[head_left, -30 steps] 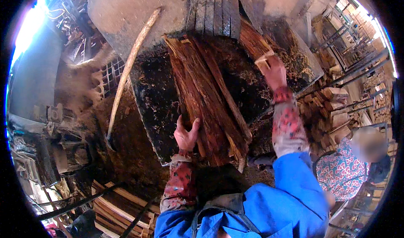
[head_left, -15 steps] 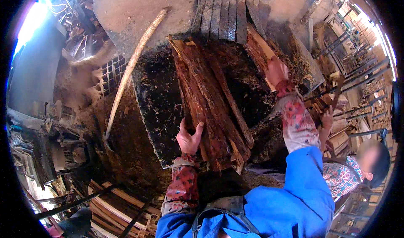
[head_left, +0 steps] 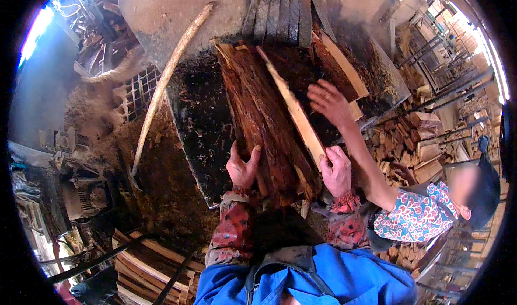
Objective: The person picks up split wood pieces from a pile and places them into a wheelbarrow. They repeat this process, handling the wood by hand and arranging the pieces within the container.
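Note:
A stack of rough reddish-brown bark slabs (head_left: 264, 122) lies lengthwise on the dark worktable (head_left: 199, 127) before me. My left hand (head_left: 243, 167) grips the stack's left edge near its lower end, thumb on top and fingers along the side. On the stack's right side, a narrow slat with a pale sawn edge (head_left: 296, 108) slants up and away. Its near end is held in my right hand (head_left: 336, 170), closed round it. Just beyond, a co-worker's hand (head_left: 329, 101) reaches in with spread fingers, beside another bark-edged board (head_left: 342, 65).
A long curved pale pole (head_left: 172, 73) leans along the table's left side. Dark flat strips (head_left: 277, 19) hang at the table's far edge. The co-worker (head_left: 414, 213) stands at right by piled wood pieces (head_left: 414, 138). Bundled slats (head_left: 151, 267) lie at lower left.
My right hand has left the board at the far right, drawn back nearer and now holds the pale-edged slat. The co-worker's arm has reached in over the table. My left hand has stayed put.

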